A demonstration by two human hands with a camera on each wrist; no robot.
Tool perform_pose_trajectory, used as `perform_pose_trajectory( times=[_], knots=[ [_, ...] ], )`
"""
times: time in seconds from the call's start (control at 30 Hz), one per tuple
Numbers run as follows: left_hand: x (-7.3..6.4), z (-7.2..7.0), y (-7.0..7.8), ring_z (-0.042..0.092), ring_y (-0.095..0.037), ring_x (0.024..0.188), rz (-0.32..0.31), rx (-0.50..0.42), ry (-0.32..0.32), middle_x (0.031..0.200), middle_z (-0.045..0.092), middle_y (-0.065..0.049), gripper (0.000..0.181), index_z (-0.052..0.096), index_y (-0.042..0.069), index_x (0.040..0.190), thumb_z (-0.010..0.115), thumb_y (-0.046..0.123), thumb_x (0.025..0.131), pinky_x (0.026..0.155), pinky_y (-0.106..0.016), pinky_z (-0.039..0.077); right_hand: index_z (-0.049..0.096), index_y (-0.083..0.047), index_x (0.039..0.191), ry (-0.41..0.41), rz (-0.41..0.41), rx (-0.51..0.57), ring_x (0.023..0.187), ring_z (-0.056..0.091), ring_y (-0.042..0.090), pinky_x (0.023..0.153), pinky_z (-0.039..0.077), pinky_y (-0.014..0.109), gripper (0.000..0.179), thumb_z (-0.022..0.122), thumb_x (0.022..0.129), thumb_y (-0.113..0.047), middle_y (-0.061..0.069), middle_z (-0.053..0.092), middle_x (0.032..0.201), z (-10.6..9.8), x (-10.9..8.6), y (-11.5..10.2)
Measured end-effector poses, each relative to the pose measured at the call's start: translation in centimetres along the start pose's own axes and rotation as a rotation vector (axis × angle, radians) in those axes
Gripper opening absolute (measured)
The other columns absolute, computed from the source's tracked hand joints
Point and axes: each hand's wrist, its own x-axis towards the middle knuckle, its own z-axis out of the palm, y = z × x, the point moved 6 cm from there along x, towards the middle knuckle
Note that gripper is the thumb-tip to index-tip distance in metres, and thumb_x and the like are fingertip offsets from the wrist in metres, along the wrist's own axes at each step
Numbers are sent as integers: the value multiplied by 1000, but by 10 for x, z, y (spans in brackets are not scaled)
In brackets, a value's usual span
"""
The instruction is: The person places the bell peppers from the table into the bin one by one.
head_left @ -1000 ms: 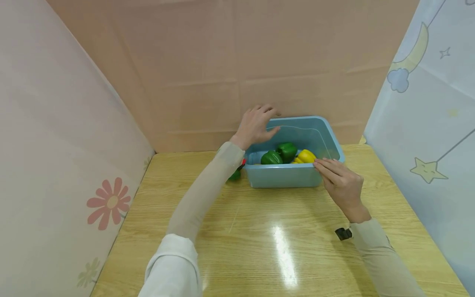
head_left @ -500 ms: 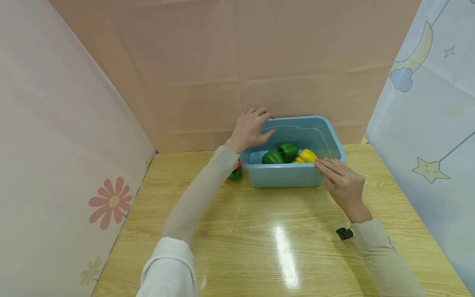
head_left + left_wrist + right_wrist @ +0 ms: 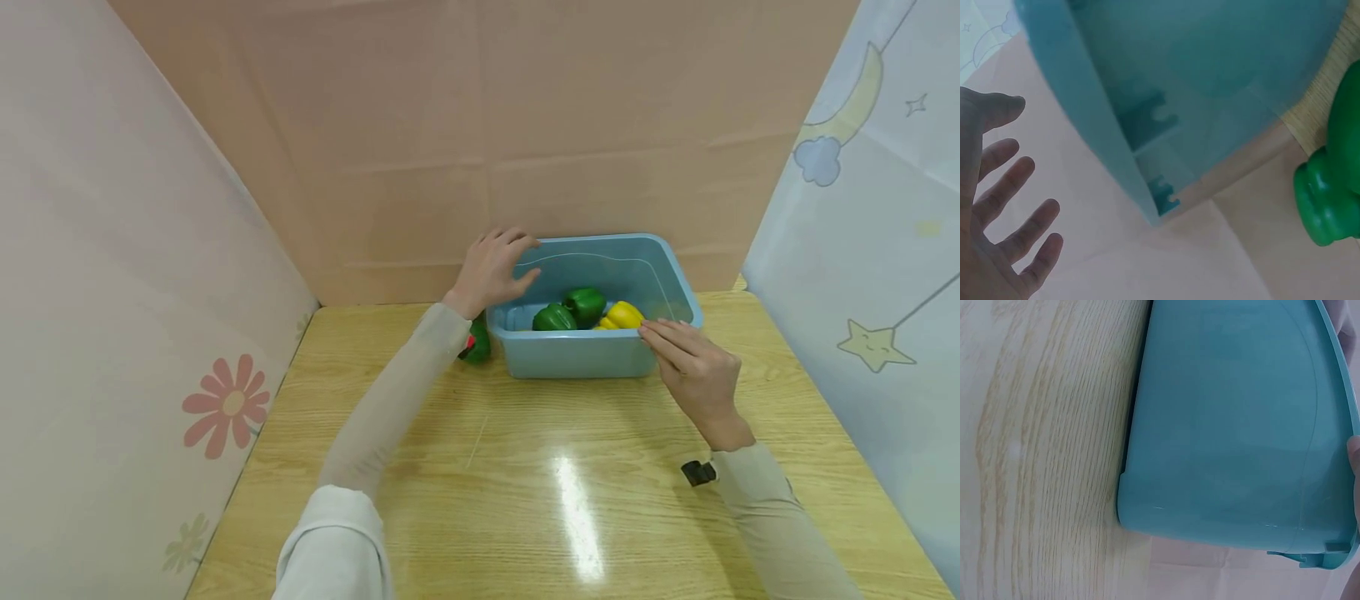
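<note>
A blue plastic bin (image 3: 577, 357) stands against the back wall with two green bell peppers (image 3: 555, 317) and a yellow bell pepper (image 3: 624, 315) inside. My left hand (image 3: 491, 271) hovers over the bin's left rim, fingers spread and holding nothing; the left wrist view shows these loose fingers (image 3: 1025, 234) apart from the bin wall (image 3: 1085, 106). At the front right corner my right hand (image 3: 693, 367) grips the rim, its fingers over the edge and a thumb tip (image 3: 1354, 450) against the outer side. Another green bell pepper (image 3: 478, 340) lies outside, left of the bin, partly hidden by my left wrist.
The wooden table (image 3: 510, 500) extends in front of the bin. A brown paper-like wall (image 3: 375, 167) rises right behind it. Patterned side panels stand at the left (image 3: 150, 292) and right (image 3: 885, 233). A small black wrist device (image 3: 699, 473) sticks out at my right cuff.
My left hand has drawn back leftward and slightly down, off the bin's inside, uncovering more of the rim and the outside green pepper. The right hand keeps its place on the rim.
</note>
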Motion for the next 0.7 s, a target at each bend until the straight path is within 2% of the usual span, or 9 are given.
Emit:
perform_pose_trajectory(
  times=[0.2,0.4,0.57,0.7],
  knots=[
    [-9,1,-7,60,-28,133,-25,-5,14,143,66,0,42,69,22,139,73,39,101,107,-47,53,86,-10,111,5,-5,-4,88,80,38,113,48,24,29,84,84,1,8,83,107,-1,1,1],
    [-18,4,-13,62,-28,130,-24,-10,26,142,66,-1,42,70,21,138,74,38,101,105,-46,53,85,-12,113,13,-18,-8,87,80,38,113,47,22,28,82,88,-1,8,83,107,-3,1,0],
    [-26,6,-17,62,-28,131,-35,-17,27,139,67,-1,41,70,20,138,73,37,101,109,-48,51,86,-8,108,17,-13,0,87,80,39,112,49,24,26,83,84,3,9,83,106,-4,1,0],
    [-31,7,-20,63,-28,129,-33,-12,31,138,67,-1,40,70,20,138,72,38,102,106,-48,52,86,-9,110,15,-6,11,89,80,40,112,49,25,35,85,79,7,9,83,107,-4,1,-1]
  ],
)
